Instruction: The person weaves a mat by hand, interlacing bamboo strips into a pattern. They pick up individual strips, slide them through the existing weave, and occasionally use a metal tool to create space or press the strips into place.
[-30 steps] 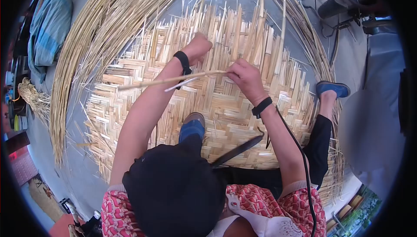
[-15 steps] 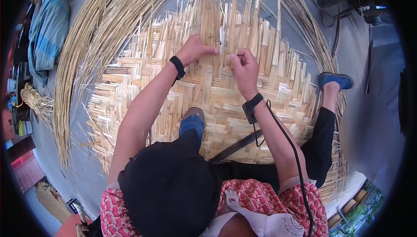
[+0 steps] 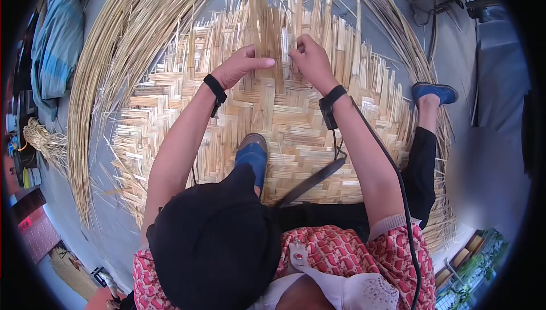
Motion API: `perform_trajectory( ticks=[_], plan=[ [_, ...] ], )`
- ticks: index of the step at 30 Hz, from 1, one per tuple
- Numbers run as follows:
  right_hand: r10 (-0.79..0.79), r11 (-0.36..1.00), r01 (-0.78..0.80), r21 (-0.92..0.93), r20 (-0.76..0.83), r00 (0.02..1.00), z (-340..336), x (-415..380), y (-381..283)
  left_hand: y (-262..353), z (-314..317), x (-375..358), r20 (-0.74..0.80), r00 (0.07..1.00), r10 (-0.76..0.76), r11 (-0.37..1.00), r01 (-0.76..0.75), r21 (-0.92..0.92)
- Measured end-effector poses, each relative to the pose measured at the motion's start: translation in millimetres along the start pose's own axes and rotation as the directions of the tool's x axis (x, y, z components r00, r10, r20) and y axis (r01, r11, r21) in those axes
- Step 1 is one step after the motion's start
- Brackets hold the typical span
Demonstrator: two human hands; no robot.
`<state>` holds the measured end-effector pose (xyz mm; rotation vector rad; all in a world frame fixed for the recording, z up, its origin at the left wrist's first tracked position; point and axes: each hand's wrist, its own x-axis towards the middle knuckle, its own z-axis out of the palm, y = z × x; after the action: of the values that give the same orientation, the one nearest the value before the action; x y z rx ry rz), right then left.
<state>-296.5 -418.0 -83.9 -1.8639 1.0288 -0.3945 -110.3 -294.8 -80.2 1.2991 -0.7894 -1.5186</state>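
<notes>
A woven mat of pale split reeds (image 3: 307, 118) spreads over the floor beneath me, its far edge a fringe of unwoven strip ends. My left hand (image 3: 243, 67) is closed round a bunch of flattened reed strips (image 3: 267, 37) that stand up from the weave, thumb across their near side. Just right of it, my right hand (image 3: 311, 64) is pinched at the edge of a neighbouring reed strip; its fingertips are partly hidden. My blue shoe (image 3: 252, 153) rests on the mat between my arms.
Long loose reeds (image 3: 105, 82) curve along the left, and another bundle (image 3: 392, 23) lies at upper right. My other blue shoe (image 3: 435, 92) is by the mat's right edge. A blue cloth (image 3: 57, 42) hangs at far left. A black cable (image 3: 387, 162) runs along my right arm.
Both hands have shifted slightly left and the right hand a little farther away from me. The strips at my left hand now lift and lean more to the left.
</notes>
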Motion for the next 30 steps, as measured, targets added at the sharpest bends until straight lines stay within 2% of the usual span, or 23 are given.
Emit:
perform_trajectory(
  ticks=[1, 3, 4, 5, 7, 8, 9, 11, 13, 15, 16, 18, 19, 21, 22, 23, 25, 26, 27, 29, 30],
  plan=[
    [-0.005, 1.000, 0.005, -0.005, 0.002, 1.000, 2, 0, 8, 4, 2, 2, 0.030, 0.999, -0.016, 0.991, 0.012, 0.131],
    [0.064, 0.967, -0.115, 0.229, 0.216, 0.974, 0, -3, 15, 6, 1, 6, 0.023, 0.999, -0.033, 0.996, 0.031, 0.083],
    [0.125, 0.938, -0.217, 0.269, 0.324, 0.938, -5, -7, 12, 1, -3, 8, 0.012, 1.000, -0.014, 0.995, 0.013, 0.100],
    [0.132, 0.937, -0.222, 0.269, 0.316, 0.939, -3, -7, 12, -3, -6, 9, 0.003, 1.000, 0.005, 0.993, -0.005, 0.117],
    [-0.022, 0.999, 0.006, 0.046, 0.367, 0.930, 1, -4, 9, -9, -7, 7, 0.003, 1.000, 0.009, 0.995, -0.009, 0.103],
    [-0.014, 1.000, 0.020, -0.023, 0.248, 0.969, 5, -10, 8, -11, -9, 7, -0.021, 1.000, -0.002, 0.994, 0.004, 0.112],
    [-0.017, 0.999, 0.023, -0.023, 0.249, 0.968, 5, -15, 7, -13, -11, 7, -0.047, 0.999, -0.011, 0.993, 0.017, 0.120],
    [0.083, 0.991, -0.093, 0.092, 0.102, 0.991, 2, -22, 7, -20, -12, 7, -0.059, 0.998, -0.012, 0.993, 0.019, 0.115],
    [0.043, 0.989, -0.056, 0.136, 0.095, 0.995, 5, -20, 13, -18, -8, 8, -0.066, 0.998, -0.015, 0.994, 0.022, 0.111],
    [-0.120, 0.992, 0.105, -0.075, -0.240, 0.963, 6, -25, 14, -14, -3, 7, -0.084, 0.994, 0.076, 0.992, -0.068, 0.103],
    [-0.122, 0.991, 0.105, -0.080, -0.242, 0.963, 2, -30, 2, -12, -2, 8, -0.081, 0.993, 0.080, 0.992, -0.071, 0.101],
    [-0.094, 0.996, 0.091, -0.027, -0.194, 0.976, 1, -39, -19, -6, 0, 7, -0.028, 0.980, 0.195, 0.971, -0.189, 0.146],
    [-0.088, 0.996, 0.085, -0.025, -0.193, 0.977, 5, -38, -18, -5, 3, 4, -0.028, 0.982, 0.189, 0.972, -0.183, 0.144],
    [-0.303, 0.922, 0.306, -0.236, 0.051, 0.952, 11, -24, -17, 0, 9, 0, -0.032, 0.982, 0.185, 0.979, -0.181, 0.097],
    [-0.295, 0.924, 0.331, -0.192, 0.194, 0.936, 12, -17, -18, -4, 6, 0, -0.028, 0.983, 0.183, 0.978, -0.179, 0.102],
    [-0.292, 0.926, 0.327, -0.189, 0.190, 0.937, 15, -9, -16, -10, 2, -1, -0.031, 0.987, 0.155, 0.985, -0.152, 0.086],
    [-0.278, 0.934, 0.328, -0.140, 0.292, 0.915, 19, 9, -11, -12, -6, -5, -0.034, 0.991, 0.130, 0.989, -0.127, 0.069],
    [-0.157, 0.926, 0.265, -0.268, 0.363, 0.918, 14, 18, -12, -11, -10, -7, -0.108, 0.990, 0.091, 0.982, -0.107, -0.156],
    [-0.156, 0.927, 0.263, -0.269, 0.362, 0.919, 14, 24, -7, -11, -12, -9, -0.170, 0.985, 0.035, 0.922, -0.097, -0.374],
    [-0.093, 0.822, 0.322, -0.470, 0.447, 0.890, 14, 32, 4, -16, -11, -13, -0.204, 0.979, 0.031, 0.899, -0.116, -0.422],
    [-0.039, 0.813, 0.280, -0.511, 0.432, 0.901, 12, 28, 2, -28, -10, -14, -0.332, 0.942, -0.044, 0.947, -0.067, -0.314]
  ],
)
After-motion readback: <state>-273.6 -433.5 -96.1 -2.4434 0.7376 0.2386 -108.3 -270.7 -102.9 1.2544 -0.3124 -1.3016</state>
